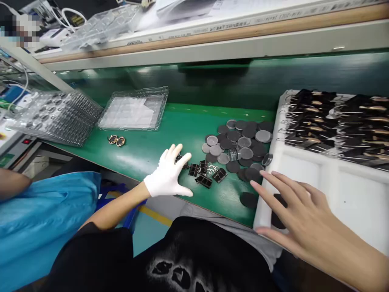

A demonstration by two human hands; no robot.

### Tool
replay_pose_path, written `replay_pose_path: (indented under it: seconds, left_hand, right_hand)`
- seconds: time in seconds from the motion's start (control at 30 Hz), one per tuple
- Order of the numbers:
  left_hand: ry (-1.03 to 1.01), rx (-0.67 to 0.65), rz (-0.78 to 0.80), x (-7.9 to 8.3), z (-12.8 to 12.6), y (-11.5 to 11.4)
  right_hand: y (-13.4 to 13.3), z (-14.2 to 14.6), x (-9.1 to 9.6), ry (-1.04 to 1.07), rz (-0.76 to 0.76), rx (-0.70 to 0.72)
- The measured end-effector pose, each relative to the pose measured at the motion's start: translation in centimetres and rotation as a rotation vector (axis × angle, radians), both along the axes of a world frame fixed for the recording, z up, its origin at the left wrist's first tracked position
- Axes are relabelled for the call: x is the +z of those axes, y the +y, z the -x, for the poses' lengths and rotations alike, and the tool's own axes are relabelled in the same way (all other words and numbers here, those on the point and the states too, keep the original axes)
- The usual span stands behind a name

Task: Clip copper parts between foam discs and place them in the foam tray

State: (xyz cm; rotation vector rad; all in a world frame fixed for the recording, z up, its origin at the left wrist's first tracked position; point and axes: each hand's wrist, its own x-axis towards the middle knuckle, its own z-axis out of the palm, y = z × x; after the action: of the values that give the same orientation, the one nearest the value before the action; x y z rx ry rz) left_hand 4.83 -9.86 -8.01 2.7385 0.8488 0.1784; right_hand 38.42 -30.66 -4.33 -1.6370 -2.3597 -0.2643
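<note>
My left hand (168,172), in a white glove, is spread with nothing in it beside several black binder clips (204,181) on the green table. It partly covers one clip. My bare right hand (299,209) is open with fingers apart over the near left edge of a white foam tray (354,170). A black disc (278,213) shows partly beneath that hand. Another black disc (248,200) lies on the table just left of the tray. Between my hands and farther back is a loose pile of black discs (251,129) and clear round lenses or caps (244,142).
Rows of clipped black pieces (313,117) fill the tray's far part. A clear plastic tray (130,111) and stacked blister trays (60,115) stand left, with two small gold-rimmed round parts (117,140) nearby. A shelf edge (212,46) crosses the back. A person in blue (45,227) is at left.
</note>
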Motion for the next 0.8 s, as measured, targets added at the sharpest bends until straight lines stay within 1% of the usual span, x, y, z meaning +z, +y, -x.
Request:
replay_pose_path:
  seconds: [0.1, 0.2, 0.3, 0.37, 0.43, 0.5, 0.53, 0.6, 0.63, 0.67, 0.73, 0.77, 0.8]
  left_hand:
    - [-0.048, -0.009, -0.033, -0.2, -2.5, -0.8]
    - [-0.051, -0.063, -0.055, 0.3, -4.3, -1.5]
    - [-0.004, -0.094, -0.068, 0.7, -5.2, -2.0]
    - [-0.011, -0.101, -0.088, 0.3, -5.3, -1.9]
    - [-0.053, -0.121, -0.124, -0.5, -5.0, -1.0]
    - [-0.112, -0.157, -0.18, -1.6, -3.9, 0.4]
    - [-0.145, -0.178, -0.213, -2.1, -2.9, 1.4]
    - [-0.216, -0.182, -0.286, -2.8, 0.2, 3.7]
    - [-0.244, -0.144, -0.315, -2.9, 2.2, 5.1]
    - [-0.263, -0.045, -0.351, -2.8, 4.4, 6.6]
    - [-0.238, 0.32, -0.41, -2.2, 9.2, 9.6]
    - [-0.192, 0.529, -0.413, -1.7, 11.5, 11.1]
    - [-0.138, 0.707, -0.404, -1.1, 13.6, 12.3]
  right_hand:
    - [1.9, 2.3, -0.3, -0.025, 0.025, 0.067]
    - [4.0, 4.5, -0.5, -0.029, 0.06, 0.138]
    - [5.6, 5.9, -1.2, -0.019, 0.033, 0.196]
    - [6.4, 6.3, -1.7, 0.009, 0.015, 0.215]
    - [7.1, 6.2, -1.9, 0.054, 0.009, 0.23]
    - [7.5, 5.7, -1.6, 0.079, 0.004, 0.252]
    - [7.5, 5.4, -1.4, 0.08, -0.002, 0.265]
    - [7.2, 4.3, -0.6, 0.065, -0.019, 0.29]
    - [6.9, 3.6, -0.3, 0.057, -0.03, 0.304]
    - [6.5, 2.8, -0.1, 0.051, -0.042, 0.314]
    - [5.7, 1.1, -0.1, 0.046, -0.057, 0.312]
    - [5.3, 0.2, -0.4, 0.051, -0.058, 0.293]
    - [4.9, -0.6, -0.7, 0.058, -0.05, 0.261]
